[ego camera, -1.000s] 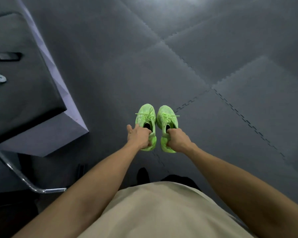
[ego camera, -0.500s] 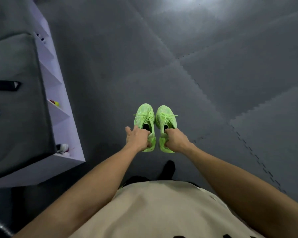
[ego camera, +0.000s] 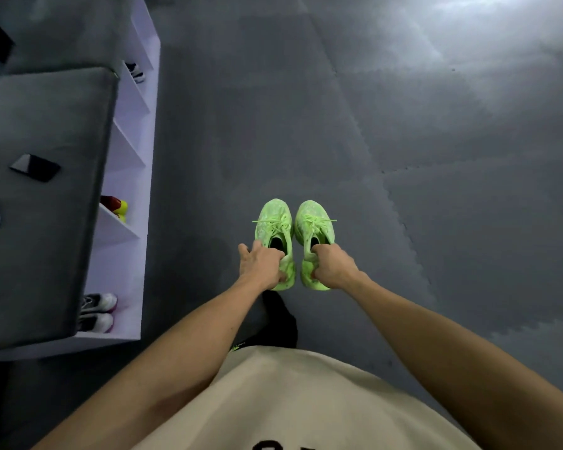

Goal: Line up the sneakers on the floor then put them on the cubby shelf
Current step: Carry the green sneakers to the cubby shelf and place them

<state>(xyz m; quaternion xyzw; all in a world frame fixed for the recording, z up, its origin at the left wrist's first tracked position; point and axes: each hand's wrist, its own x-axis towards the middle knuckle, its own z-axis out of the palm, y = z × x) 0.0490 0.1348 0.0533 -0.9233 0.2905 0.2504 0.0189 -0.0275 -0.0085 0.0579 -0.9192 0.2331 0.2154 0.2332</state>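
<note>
Here, in the head view, the left hand (ego camera: 261,266) is closed on the heel of the left green sneaker (ego camera: 273,237), with the fingers curled around the collar and the thumb stretched out to the side. The right hand (ego camera: 333,266) is closed in a fist on the heel of the right green sneaker (ego camera: 314,232). The two sneakers are side by side, close together, and their toes point away from the fingers. I cannot tell if the soles touch the grey floor mat (ego camera: 403,141) or are a little above it.

Well to the left of the left fingers stands the white cubby shelf (ego camera: 134,177). In its compartments there are a red and yellow shoe (ego camera: 115,206), a white and black pair (ego camera: 96,311), and one more shoe (ego camera: 134,71) farther away. On the grey cushion (ego camera: 46,125) on top of the shelf lies a dark phone (ego camera: 35,167).
</note>
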